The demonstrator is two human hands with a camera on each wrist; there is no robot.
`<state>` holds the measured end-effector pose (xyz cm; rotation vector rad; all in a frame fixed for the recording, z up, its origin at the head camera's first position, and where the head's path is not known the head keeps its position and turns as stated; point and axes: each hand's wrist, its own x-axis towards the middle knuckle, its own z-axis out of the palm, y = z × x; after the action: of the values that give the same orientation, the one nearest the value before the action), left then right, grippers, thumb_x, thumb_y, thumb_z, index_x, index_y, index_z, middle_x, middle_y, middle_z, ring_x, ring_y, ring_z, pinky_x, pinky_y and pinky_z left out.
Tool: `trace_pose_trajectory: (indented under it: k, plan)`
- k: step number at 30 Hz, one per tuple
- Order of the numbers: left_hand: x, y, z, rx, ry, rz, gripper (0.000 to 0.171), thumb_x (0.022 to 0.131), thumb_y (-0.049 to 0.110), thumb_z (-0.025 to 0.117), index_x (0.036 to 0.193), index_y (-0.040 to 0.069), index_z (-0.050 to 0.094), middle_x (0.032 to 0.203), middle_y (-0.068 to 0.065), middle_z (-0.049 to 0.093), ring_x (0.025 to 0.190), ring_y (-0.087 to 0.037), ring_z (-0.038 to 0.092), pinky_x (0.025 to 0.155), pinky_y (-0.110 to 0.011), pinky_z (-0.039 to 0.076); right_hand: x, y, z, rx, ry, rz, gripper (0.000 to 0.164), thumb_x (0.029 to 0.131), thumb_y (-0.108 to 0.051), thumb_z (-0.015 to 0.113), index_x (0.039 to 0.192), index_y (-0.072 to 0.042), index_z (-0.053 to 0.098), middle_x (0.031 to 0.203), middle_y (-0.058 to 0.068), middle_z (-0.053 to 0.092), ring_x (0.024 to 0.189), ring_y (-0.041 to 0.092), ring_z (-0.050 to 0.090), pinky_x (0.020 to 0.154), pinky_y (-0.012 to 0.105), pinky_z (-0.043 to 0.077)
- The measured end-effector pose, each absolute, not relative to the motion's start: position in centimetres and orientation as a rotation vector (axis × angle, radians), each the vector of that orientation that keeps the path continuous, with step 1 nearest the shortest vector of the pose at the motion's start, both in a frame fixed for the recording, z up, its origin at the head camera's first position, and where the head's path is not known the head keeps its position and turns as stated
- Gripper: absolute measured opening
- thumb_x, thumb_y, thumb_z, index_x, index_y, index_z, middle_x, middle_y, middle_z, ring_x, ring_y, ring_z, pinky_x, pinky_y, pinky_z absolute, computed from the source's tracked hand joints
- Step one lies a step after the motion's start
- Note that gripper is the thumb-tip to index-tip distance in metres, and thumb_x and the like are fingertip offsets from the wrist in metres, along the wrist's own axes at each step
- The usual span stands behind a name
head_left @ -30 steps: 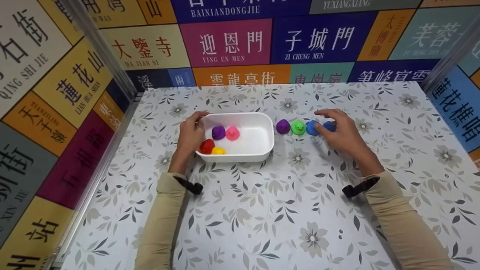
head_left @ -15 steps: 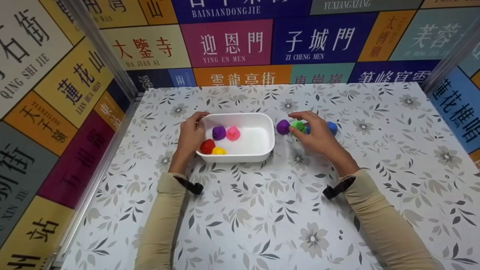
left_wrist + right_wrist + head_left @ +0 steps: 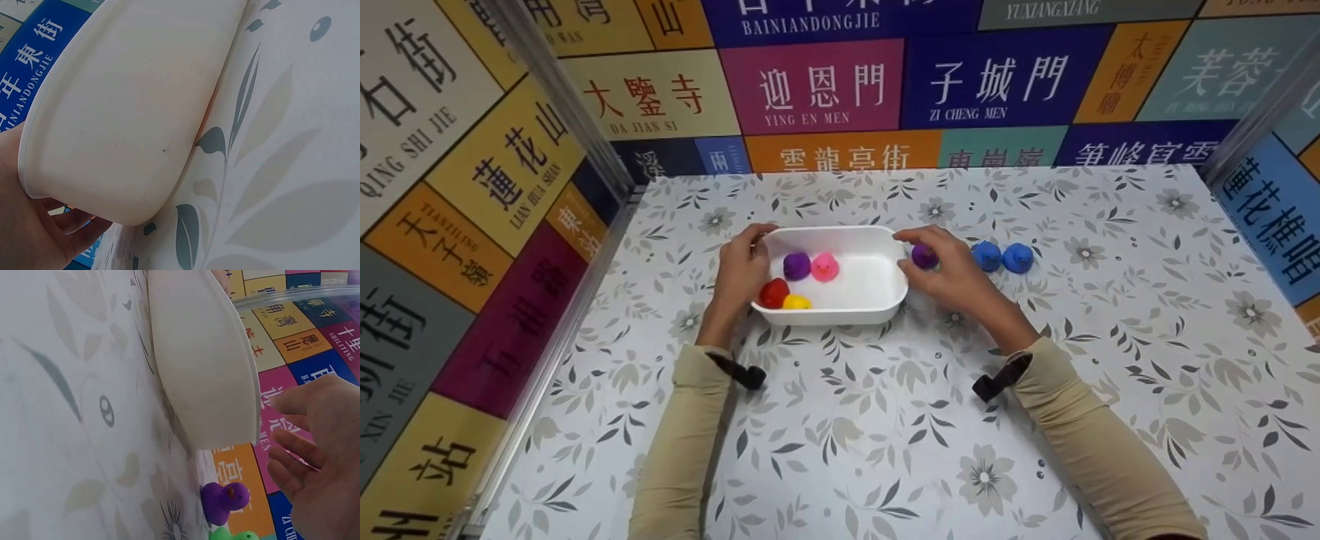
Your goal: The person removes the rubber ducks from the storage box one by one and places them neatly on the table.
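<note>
Right grip (image 3: pixel 951 271) nearer tub (image 3: pixel 871 286), smooth, white, round-cornered

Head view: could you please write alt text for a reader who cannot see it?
A person's left hand holds the left end of a white tub containing four small toys: purple, pink, red and yellow. The right hand is beside the tub's right end, partly hiding another purple toy; two blue toys sit farther right on a flowered table.
</note>
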<state>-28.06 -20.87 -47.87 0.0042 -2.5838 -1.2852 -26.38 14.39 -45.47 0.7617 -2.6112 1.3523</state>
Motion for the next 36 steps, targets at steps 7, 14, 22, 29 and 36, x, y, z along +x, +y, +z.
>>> trace_pose_trajectory:
  k: [7, 14, 22, 29, 36]
  plan:
    - [-28.0, -20.9, -47.8, 0.022, -2.596, -1.284, 0.04, 0.106, 0.007, 0.047, 0.137, 0.015, 0.072, 0.128, -0.011, 0.076, 0.101, -0.026, 0.062, 0.097, -0.041, 0.051, -26.1, 12.1, -45.6, 0.825, -2.62, 1.337, 0.041, 0.1, -0.016, 0.076, 0.141, -0.011, 0.069, 0.139, 0.013, 0.069, 0.133, 0.035, 0.062, 0.111, 0.056, 0.051]
    - [-28.1, -21.0, -47.8, 0.001, -2.594, -1.28, 0.041, 0.106, 0.006, 0.046, 0.136, 0.013, 0.072, 0.127, -0.012, 0.076, 0.106, -0.025, 0.067, 0.101, -0.042, 0.052, -25.9, 10.3, -45.5, 0.85, -2.629, 1.292, 0.041, 0.099, -0.017, 0.077, 0.139, -0.01, 0.07, 0.138, 0.011, 0.07, 0.135, 0.03, 0.062, 0.115, 0.049, 0.048]
    - [-28.2, -21.1, -47.7, 0.011, -2.581, -1.295, 0.04, 0.106, 0.005, 0.047, 0.135, 0.014, 0.073, 0.127, -0.012, 0.076, 0.108, -0.026, 0.067, 0.102, -0.043, 0.052, -26.1, 8.3, -45.1, 0.833, -2.602, 1.318, 0.039, 0.099, -0.012, 0.076, 0.137, -0.006, 0.07, 0.136, 0.015, 0.07, 0.127, 0.039, 0.064, 0.106, 0.051, 0.056]
    - [-28.1, -21.0, -47.6, 0.014, -2.579, -1.289, 0.04, 0.106, 0.006, 0.048, 0.135, 0.013, 0.073, 0.127, -0.012, 0.076, 0.108, -0.025, 0.067, 0.102, -0.043, 0.052, -26.0, 6.6, -44.9, 0.853, -2.573, 1.359, 0.038, 0.097, -0.008, 0.076, 0.134, -0.003, 0.071, 0.134, 0.016, 0.071, 0.122, 0.04, 0.067, 0.101, 0.05, 0.059]
    - [-28.1, -20.8, -47.7, 0.033, -2.592, -1.316, 0.041, 0.106, 0.007, 0.047, 0.137, 0.015, 0.072, 0.13, -0.01, 0.076, 0.109, -0.024, 0.067, 0.103, -0.042, 0.052, -26.0, 5.0, -44.8, 0.867, -2.616, 1.358, 0.04, 0.095, -0.004, 0.077, 0.134, -0.002, 0.07, 0.134, 0.02, 0.069, 0.12, 0.041, 0.068, 0.102, 0.051, 0.059]
